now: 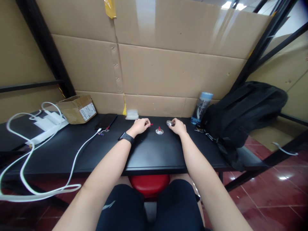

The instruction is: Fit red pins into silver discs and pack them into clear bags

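My left hand, with a dark watch on its wrist, pinches a small red stick-like piece above the black table. Between the two hands a round, shiny disc lies on the table, with a red piece standing up from its middle. My right hand has its thumb and fingers closed on the edge of another round, shiny disc. The fingers partly cover that disc, and its exact kind is too small to tell.
A blue-capped water bottle, keys and a black backpack stand at the right. At the left are a cardboard box, a dark phone and white cables. A cardboard wall rises behind the table.
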{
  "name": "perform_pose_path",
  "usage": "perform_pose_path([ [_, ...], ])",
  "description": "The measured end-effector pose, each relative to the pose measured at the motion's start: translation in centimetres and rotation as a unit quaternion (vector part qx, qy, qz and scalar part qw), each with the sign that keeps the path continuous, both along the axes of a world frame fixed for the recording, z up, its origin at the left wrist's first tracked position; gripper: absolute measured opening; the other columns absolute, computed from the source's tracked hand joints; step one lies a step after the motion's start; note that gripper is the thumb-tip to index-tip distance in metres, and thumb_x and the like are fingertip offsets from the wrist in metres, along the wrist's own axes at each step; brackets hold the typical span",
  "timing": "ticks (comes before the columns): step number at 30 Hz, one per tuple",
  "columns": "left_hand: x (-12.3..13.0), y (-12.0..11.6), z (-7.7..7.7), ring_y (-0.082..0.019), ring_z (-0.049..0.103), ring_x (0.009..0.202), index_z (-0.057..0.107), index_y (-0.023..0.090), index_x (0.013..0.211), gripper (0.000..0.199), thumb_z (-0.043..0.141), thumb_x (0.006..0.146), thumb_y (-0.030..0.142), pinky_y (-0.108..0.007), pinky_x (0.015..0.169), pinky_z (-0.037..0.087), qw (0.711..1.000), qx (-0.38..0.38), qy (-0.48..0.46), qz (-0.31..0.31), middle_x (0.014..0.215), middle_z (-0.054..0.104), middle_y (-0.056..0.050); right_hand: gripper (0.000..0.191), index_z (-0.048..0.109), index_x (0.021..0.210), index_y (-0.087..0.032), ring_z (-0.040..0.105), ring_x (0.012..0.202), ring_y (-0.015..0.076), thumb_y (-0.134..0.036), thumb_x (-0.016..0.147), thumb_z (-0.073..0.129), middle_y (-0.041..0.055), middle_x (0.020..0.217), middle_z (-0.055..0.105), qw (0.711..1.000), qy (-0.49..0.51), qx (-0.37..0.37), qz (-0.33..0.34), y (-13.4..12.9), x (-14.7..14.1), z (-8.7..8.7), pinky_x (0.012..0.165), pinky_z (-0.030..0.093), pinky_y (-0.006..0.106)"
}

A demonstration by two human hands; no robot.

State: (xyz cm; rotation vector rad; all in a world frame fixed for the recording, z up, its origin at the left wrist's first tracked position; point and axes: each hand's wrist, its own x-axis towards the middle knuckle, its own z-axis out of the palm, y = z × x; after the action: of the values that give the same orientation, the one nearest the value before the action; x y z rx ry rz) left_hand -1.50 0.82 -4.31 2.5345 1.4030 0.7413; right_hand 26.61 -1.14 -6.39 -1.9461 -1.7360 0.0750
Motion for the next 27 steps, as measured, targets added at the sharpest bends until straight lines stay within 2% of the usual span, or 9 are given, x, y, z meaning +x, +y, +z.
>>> perform_pose_path([
  [3, 0.5, 0.0, 0.0, -0.022, 0.073, 0.093, 0.075, 0.026, 0.098, 0.016, 0.061, 0.090, 0.024, -0.032, 0.085, 0.051, 0.998, 0.016, -0.059, -0.018, 0.100, 0.080, -0.003, 0.029, 0.064, 0.105, -0.027, 0.068, 0.107, 0.0281, -0.035, 0.079, 0.076, 0.0071, 0.112, 0.075, 1.000, 0.011, -0.004, -0.005, -0.2, -0.1, 0.3, 0.086, 0.047, 0.038],
  [6, 0.8, 0.0, -0.1, -0.023, 0.072, 0.097, 0.077, 0.027, 0.101, 0.020, 0.061, 0.090, 0.022, -0.035, 0.089, 0.050, 0.997, 0.040, -0.062, -0.013, 0.103, 0.080, -0.003, 0.030, 0.064, 0.106, -0.028, 0.069, 0.106, 0.0276, -0.034, 0.079, 0.076, 0.0060, 0.111, 0.075, 0.999, 0.030, -0.011, -0.007, -0.5, 0.0, 0.6, 0.084, 0.048, 0.037],
  [14, 1.0, -0.4, 0.3, -0.023, 0.070, 0.087, 0.080, 0.026, 0.093, 0.013, 0.068, 0.090, 0.030, -0.035, 0.084, 0.047, 0.997, 0.042, -0.068, 0.018, 0.089, 0.079, -0.003, 0.028, 0.067, 0.109, -0.027, 0.068, 0.107, 0.0285, -0.034, 0.082, 0.073, 0.0094, 0.115, 0.075, 0.999, 0.004, 0.040, -0.017, 0.1, -0.3, 1.0, 0.082, 0.051, 0.035],
  [20, 1.1, -0.7, 0.3, -0.027, 0.066, 0.101, 0.079, 0.027, 0.092, 0.016, 0.064, 0.094, 0.031, -0.041, 0.093, 0.041, 0.994, 0.058, -0.078, 0.041, 0.100, 0.077, -0.005, 0.027, 0.077, 0.106, -0.026, 0.071, 0.107, 0.0280, -0.040, 0.084, 0.071, 0.0103, 0.111, 0.077, 0.999, 0.004, 0.026, 0.021, 1.5, -0.1, 0.7, 0.086, 0.052, 0.034],
  [24, 1.2, -0.9, 0.1, -0.028, 0.060, 0.111, 0.079, 0.027, 0.093, 0.014, 0.067, 0.094, 0.033, -0.043, 0.097, 0.038, 0.994, 0.070, -0.076, 0.044, 0.110, 0.071, -0.005, 0.028, 0.079, 0.104, -0.025, 0.072, 0.104, 0.0269, -0.041, 0.082, 0.075, 0.0092, 0.108, 0.079, 0.998, 0.042, 0.024, 0.046, 1.9, 0.4, 0.1, 0.089, 0.053, 0.034],
  [27, 1.3, -1.0, 0.1, -0.028, 0.058, 0.113, 0.079, 0.027, 0.091, 0.013, 0.068, 0.093, 0.034, -0.044, 0.097, 0.038, 0.993, 0.070, -0.083, 0.052, 0.111, 0.068, -0.006, 0.026, 0.078, 0.103, -0.023, 0.072, 0.104, 0.0253, -0.037, 0.081, 0.075, 0.0094, 0.108, 0.079, 0.992, 0.092, 0.055, 0.061, 2.0, 0.8, -0.2, 0.092, 0.053, 0.034],
])
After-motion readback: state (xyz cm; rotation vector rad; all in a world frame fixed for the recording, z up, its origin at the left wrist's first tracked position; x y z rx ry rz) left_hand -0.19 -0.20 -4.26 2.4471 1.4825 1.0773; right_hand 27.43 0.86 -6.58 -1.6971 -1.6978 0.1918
